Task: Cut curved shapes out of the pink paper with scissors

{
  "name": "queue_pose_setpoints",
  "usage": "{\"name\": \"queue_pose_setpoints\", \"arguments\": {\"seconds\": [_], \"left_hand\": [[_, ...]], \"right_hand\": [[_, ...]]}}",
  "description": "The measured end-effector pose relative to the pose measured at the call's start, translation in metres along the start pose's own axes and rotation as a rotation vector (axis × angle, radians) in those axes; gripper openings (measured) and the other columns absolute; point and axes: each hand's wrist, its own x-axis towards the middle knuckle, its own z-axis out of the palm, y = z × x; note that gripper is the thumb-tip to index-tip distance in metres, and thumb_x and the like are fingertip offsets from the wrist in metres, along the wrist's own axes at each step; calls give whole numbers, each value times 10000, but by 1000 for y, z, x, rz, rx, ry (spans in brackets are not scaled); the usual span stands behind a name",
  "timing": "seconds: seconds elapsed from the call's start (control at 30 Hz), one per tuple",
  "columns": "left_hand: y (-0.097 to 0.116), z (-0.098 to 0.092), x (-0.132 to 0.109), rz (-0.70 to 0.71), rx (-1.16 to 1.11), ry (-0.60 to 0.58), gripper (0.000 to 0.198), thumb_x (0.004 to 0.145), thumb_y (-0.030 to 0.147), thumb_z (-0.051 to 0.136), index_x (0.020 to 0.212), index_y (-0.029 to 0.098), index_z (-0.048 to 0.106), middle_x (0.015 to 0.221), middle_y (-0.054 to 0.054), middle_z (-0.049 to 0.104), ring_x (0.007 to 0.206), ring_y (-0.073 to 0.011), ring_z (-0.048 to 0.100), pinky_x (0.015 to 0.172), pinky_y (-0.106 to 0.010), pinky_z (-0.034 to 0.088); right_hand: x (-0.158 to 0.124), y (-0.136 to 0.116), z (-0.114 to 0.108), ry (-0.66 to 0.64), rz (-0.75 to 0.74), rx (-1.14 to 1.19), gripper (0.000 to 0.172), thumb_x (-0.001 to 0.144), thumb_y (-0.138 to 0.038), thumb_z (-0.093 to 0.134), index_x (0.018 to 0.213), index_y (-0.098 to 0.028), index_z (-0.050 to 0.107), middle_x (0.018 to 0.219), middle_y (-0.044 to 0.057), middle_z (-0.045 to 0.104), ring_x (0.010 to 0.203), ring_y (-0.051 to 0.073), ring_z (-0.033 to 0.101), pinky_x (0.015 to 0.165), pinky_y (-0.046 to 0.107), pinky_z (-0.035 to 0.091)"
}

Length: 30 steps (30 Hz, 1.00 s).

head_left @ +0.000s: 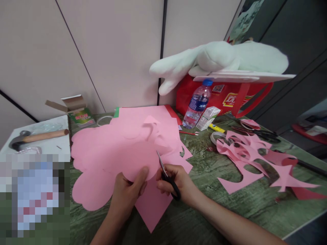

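Observation:
My left hand (pixel 129 192) pinches the near edge of a large pink paper sheet (pixel 114 149) with scalloped, curved edges, thumb on top. My right hand (pixel 176 182) is closed around black-handled scissors (pixel 166 173), whose blades point up and away into the paper's edge just right of my left thumb. More flat pink sheets (pixel 155 204) lie underneath on the green marbled table (pixel 230 207).
Pink paper offcuts (pixel 252 156) lie to the right with tape rolls (pixel 217 136) and another pair of scissors (pixel 263 134). Behind stand a water bottle (pixel 198 103), small white box (pixel 208 117), red bag (pixel 224 97) and white plush toy (pixel 219 59). A hammer (pixel 35 136) and open carton (pixel 76 110) are at left.

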Motion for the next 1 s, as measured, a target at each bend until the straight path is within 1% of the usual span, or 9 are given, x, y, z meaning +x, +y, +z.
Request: {"name": "queue_pose_setpoints", "arguments": {"seconds": [0.17, 0.3, 0.37, 0.43, 0.53, 0.6, 0.8, 1.0], "left_hand": [[0, 0, -2, -14, -28, -6, 561, 776, 550, 528, 356, 208, 385, 323, 47, 348, 323, -71, 307, 367, -242, 193], [3, 0, -2, -7, -53, -2, 575, 799, 557, 497, 358, 193, 431, 312, 49, 353, 292, -64, 307, 350, -231, 187], [4, 1, -1, -12, -63, 5, 566, 796, 556, 497, 365, 192, 448, 313, 47, 365, 285, -67, 319, 345, -229, 198], [4, 1, 0, -24, -53, 33, 544, 774, 540, 526, 360, 198, 434, 311, 46, 371, 286, -72, 326, 343, -230, 211], [5, 3, 0, -35, 13, 114, 506, 708, 499, 594, 345, 217, 383, 317, 50, 361, 315, -78, 331, 355, -237, 240], [8, 4, -2, -40, 60, 135, 488, 675, 477, 616, 342, 224, 364, 325, 55, 345, 335, -77, 321, 368, -242, 245], [17, 8, -8, -76, 56, 98, 465, 692, 438, 593, 351, 224, 362, 320, 58, 329, 340, -74, 313, 393, -251, 239], [18, 9, -8, -90, 34, 75, 468, 706, 424, 586, 350, 224, 359, 316, 61, 321, 335, -65, 295, 387, -249, 219]], "right_hand": [[0, -3, 1, 4, 19, -1, 459, 531, -494, 811, 639, -146, 532, 474, -53, 506, 394, 63, 442, 388, 191, 381], [-2, -5, 2, 0, 23, -10, 466, 551, -532, 783, 629, -150, 528, 463, -54, 504, 376, 56, 426, 376, 188, 357], [-2, -3, 3, -11, 23, 1, 454, 555, -515, 789, 638, -150, 532, 465, -54, 508, 373, 55, 423, 376, 187, 348], [-2, -1, 4, -27, 19, 20, 435, 555, -482, 803, 645, -150, 537, 467, -55, 510, 377, 56, 421, 380, 188, 344], [-1, 3, 4, -39, 12, 47, 411, 555, -442, 817, 666, -155, 545, 491, -55, 515, 405, 64, 433, 401, 194, 350], [0, 3, 4, -35, 2, 55, 410, 550, -425, 824, 693, -163, 543, 507, -62, 506, 430, 69, 432, 421, 199, 350], [2, 0, 1, -52, -70, 48, 440, 533, -415, 834, 704, -164, 515, 553, -76, 457, 495, 65, 371, 466, 199, 311], [2, 1, 0, -50, -81, 29, 454, 539, -448, 823, 725, -166, 520, 571, -72, 452, 511, 71, 355, 470, 200, 286]]}}
